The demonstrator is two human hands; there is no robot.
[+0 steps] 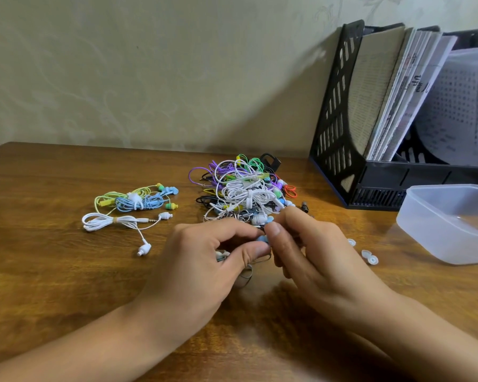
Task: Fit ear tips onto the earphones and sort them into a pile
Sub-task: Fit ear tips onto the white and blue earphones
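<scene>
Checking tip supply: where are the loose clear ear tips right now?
In the head view, the loose clear ear tips lie on the wooden table right of the right hand, just in front of the translucent plastic container.

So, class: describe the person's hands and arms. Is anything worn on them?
Two bare hands, the left hand and right hand, on bare forearms. No sleeves, gloves, rings, watch or bracelets are visible. Fingernails are short and unpainted.
</scene>
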